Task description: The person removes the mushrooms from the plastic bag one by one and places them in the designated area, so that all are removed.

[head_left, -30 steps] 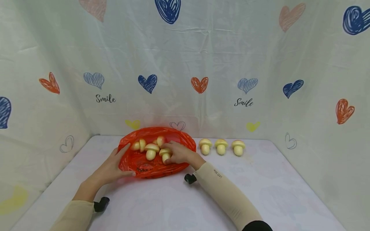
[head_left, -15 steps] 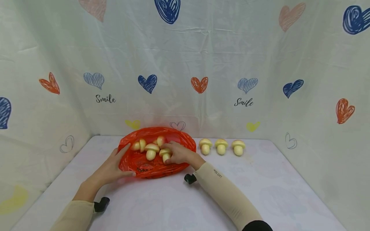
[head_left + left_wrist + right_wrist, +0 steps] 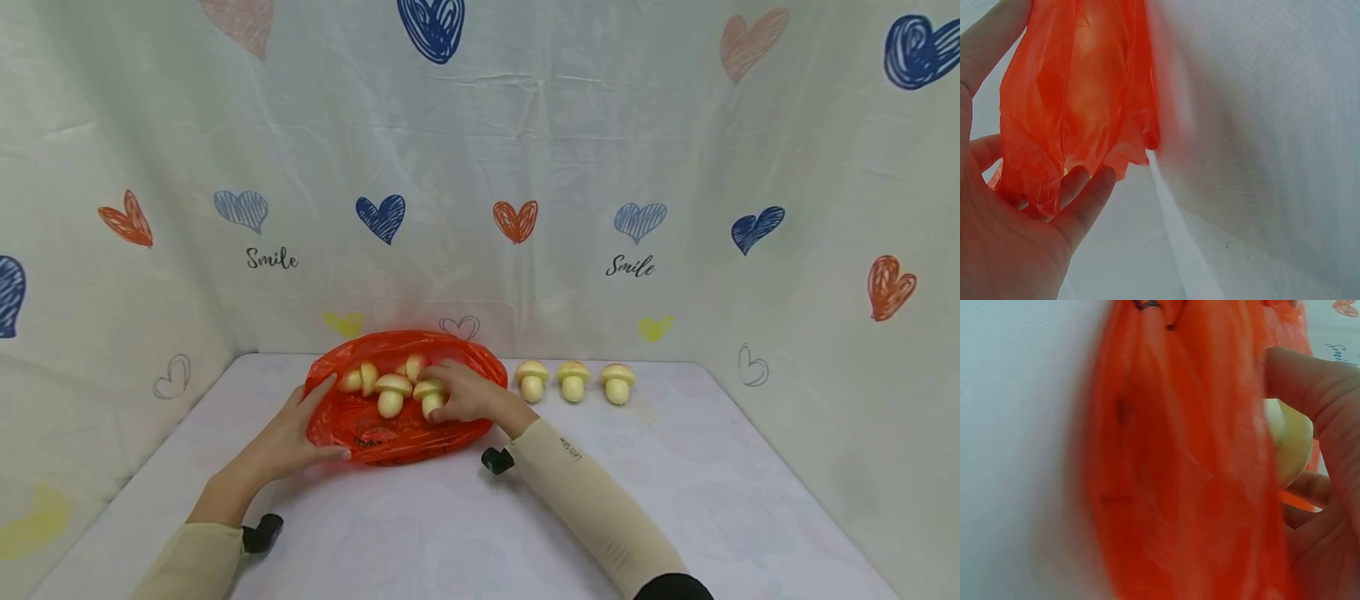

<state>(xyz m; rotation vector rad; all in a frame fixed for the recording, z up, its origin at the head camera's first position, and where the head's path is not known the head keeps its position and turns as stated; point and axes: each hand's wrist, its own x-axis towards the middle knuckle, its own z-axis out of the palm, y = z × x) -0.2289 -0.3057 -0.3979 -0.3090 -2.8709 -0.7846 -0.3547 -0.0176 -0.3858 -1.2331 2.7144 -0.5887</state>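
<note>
An open red plastic bag [image 3: 390, 450] lies on the table with several pale yellow mushrooms in it, one of them a mushroom [image 3: 391, 395] near the middle. At the bag's left side, my left hand [image 3: 281, 442] grips the plastic, thumb low in front and fingers spread along the rim; the left wrist view shows fingertips behind the red film. Reaching over the right rim, my right hand [image 3: 468, 396] holds a mushroom [image 3: 429, 398] between thumb and fingers. In the right wrist view that mushroom [image 3: 1294, 447] is partly hidden by the bag.
Standing in a row right of the bag are three more mushrooms: a near one [image 3: 532, 382], a middle one [image 3: 573, 382] and a far right one [image 3: 617, 384]. The white table [image 3: 675, 500] meets a hanging cloth [image 3: 570, 150] printed with hearts.
My right hand has shifted slightly up and to the right, and the mushroom at its fingers has moved a little upward. The left hand and the bag look the same.
</note>
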